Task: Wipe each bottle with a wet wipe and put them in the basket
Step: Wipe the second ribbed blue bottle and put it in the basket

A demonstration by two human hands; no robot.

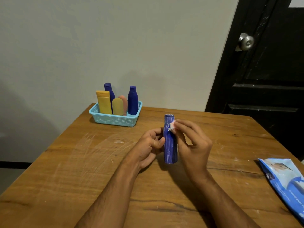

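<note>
Wiping step in hand: my left hand (150, 145) grips the blue bottle (170, 142) upright mid-tabletop (65, 170); my right hand (191, 142) pinches the wet wipe (172, 126) against its neck. Next, I judge: finish wiping, then carry it to the basket (115, 120) at the far left edge.

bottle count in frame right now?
6. Five stand in the basket: two blue, two yellow, one orange. The sixth bottle is gripped by both hands. More may hide behind.
</note>
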